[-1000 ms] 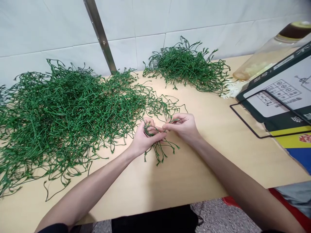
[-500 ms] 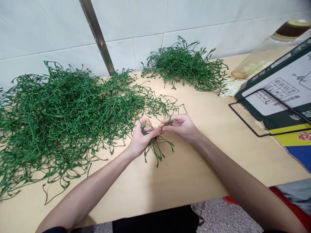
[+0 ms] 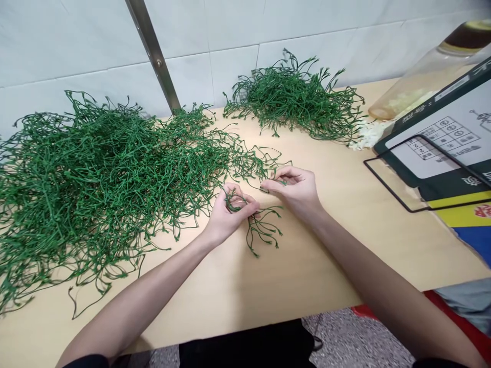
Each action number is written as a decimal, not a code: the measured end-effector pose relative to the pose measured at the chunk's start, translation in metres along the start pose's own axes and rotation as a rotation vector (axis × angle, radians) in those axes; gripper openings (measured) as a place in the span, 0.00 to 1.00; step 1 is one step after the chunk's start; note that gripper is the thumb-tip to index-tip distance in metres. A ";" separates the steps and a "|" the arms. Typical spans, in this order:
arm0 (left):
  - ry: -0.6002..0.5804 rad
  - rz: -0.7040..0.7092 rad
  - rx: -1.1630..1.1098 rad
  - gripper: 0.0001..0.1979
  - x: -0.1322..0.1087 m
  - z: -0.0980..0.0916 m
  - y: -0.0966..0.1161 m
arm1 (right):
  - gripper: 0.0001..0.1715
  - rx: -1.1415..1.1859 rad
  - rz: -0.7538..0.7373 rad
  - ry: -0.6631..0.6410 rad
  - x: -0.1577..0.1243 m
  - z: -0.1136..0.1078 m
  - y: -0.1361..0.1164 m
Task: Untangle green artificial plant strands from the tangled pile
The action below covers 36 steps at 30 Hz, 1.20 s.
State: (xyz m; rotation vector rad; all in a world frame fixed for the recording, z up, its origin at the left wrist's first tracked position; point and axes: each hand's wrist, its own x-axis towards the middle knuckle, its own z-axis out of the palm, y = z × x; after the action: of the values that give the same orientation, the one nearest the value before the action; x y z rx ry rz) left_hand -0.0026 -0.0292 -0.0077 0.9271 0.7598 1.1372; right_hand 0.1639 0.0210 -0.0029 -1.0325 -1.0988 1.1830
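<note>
Black cloth (image 3: 245, 347) at the lap, one patch of it, and then the pale table (image 3: 307, 276) begins, carrying one big pile (image 3: 115, 163) of green stems that I'll steer by. Two bare hands, both at the right-hand end of the big pile, placed there, I'd guess, so the stems are within easy reach. Left hand (image 3: 228, 214): fingers curled, thumb pressed down, one small bunch (image 3: 264, 230) gripped, part looped inside the fingers, forked tips fanning out over the table. Such a close hold probably stops the bunch slipping apart; its stems overlap too much for me to count. Right hand (image 3: 297, 191), by the big pile's last stray stems: thumb and finger nipped together, seemingly on one strand (image 3: 264, 189), a scrap of green among the folded fingers. A fingertip pinch suits something so thin.

Farther out, all right of the big pile: one wire frame (image 3: 411, 210), one printed box (image 3: 422, 171) behind it, white bits (image 3: 368, 134) too clumped to number, one smaller pile (image 3: 295, 102), perhaps set apart against tangling, and one capped bottle (image 3: 418, 84). Behind the big pile, one metal strip (image 3: 153, 53) climbs the tiled wall (image 3: 238, 30).
</note>
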 end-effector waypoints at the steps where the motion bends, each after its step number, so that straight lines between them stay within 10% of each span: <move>1: 0.002 0.012 0.005 0.23 0.001 -0.001 0.000 | 0.24 -0.024 0.004 0.000 0.000 0.001 -0.001; 13: 0.109 0.045 0.014 0.24 0.002 -0.002 -0.002 | 0.57 0.053 0.102 -0.144 0.001 -0.007 -0.001; 22: 0.189 0.067 0.150 0.13 0.004 -0.005 -0.004 | 0.28 0.027 0.055 -0.312 -0.006 -0.010 -0.013; 36: 0.282 0.115 -0.018 0.16 0.006 -0.002 -0.004 | 0.27 0.049 0.147 -0.445 -0.006 -0.008 -0.012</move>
State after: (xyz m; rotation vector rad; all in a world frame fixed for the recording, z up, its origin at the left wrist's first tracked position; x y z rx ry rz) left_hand -0.0012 -0.0232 -0.0119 0.8125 0.9308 1.3926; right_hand 0.1735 0.0132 0.0073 -0.8424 -1.3438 1.6005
